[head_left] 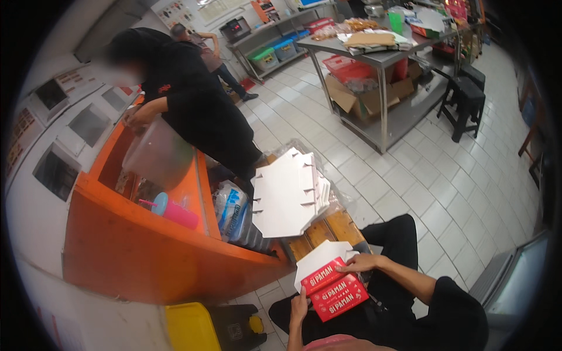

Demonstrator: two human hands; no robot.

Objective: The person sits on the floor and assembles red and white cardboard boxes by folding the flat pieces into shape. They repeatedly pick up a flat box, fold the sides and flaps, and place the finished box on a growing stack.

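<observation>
A red and white cardboard box (338, 298), partly folded, lies across my lap with its printed red side up. Its white flap (321, 257) stretches away toward the wooden bench. My left hand (298, 305) pinches the box's left edge, thumb on top. At the far right edge my right hand (361, 263) grips the same box, its thumb on the red panel. Just beyond, a stack of flat white box blanks (284, 196) with slotted edges rests on the bench (328, 233). The undersides of the fingers are hidden beneath the cardboard.
To the left curves an orange counter (158, 257) with a pink tumbler (178, 213). A co-worker in black (199, 99) leans there over a translucent bucket (158, 155). A yellow-lidded bin (190, 327) stands lower left. Beyond are a metal table (383, 57) and black stools (462, 102).
</observation>
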